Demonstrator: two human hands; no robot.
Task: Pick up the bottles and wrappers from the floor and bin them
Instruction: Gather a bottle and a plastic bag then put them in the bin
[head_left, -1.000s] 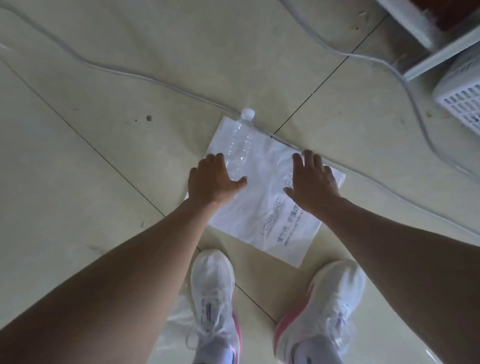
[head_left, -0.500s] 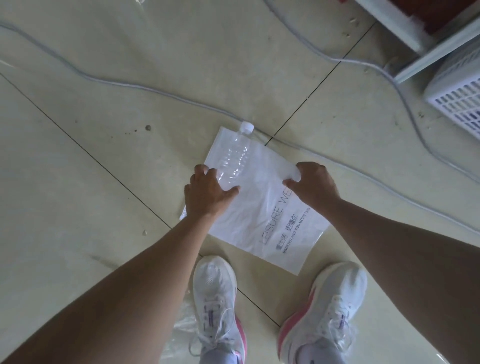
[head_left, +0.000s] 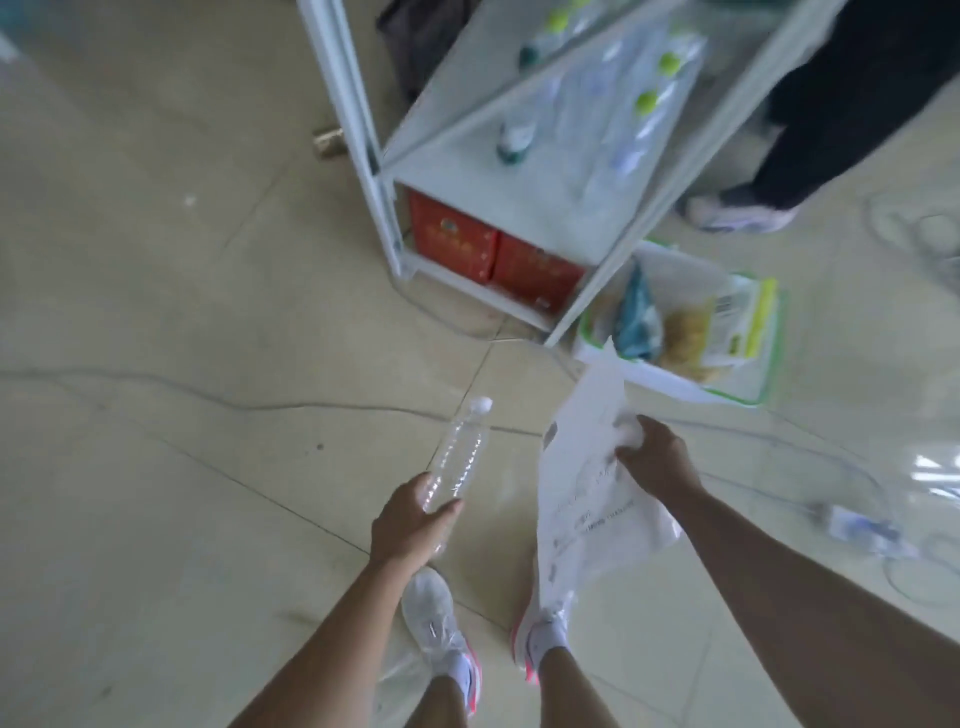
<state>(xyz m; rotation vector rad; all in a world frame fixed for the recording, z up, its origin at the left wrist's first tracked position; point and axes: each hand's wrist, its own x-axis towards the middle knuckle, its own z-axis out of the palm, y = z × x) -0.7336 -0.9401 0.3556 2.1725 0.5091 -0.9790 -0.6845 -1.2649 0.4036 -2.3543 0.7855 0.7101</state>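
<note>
My left hand grips the base of a clear empty plastic bottle with a white cap, its neck pointing away from me above the floor. My right hand pinches the top of a white plastic wrapper bag with printed text, which hangs down crumpled over my right shoe. Ahead to the right stands a white basket bin with a green rim, holding wrappers. Another bottle lies on the floor at the right.
A white metal shelf rack stands ahead with bottles on its shelves and red boxes underneath. Another person's leg and shoe are beside it. Grey cables run across the tiled floor. A clear bag lies by my left shoe.
Both hands have lifted off the floor, the left with the bottle and the right with the white bag. The view has swung up toward the rack and the bin.
</note>
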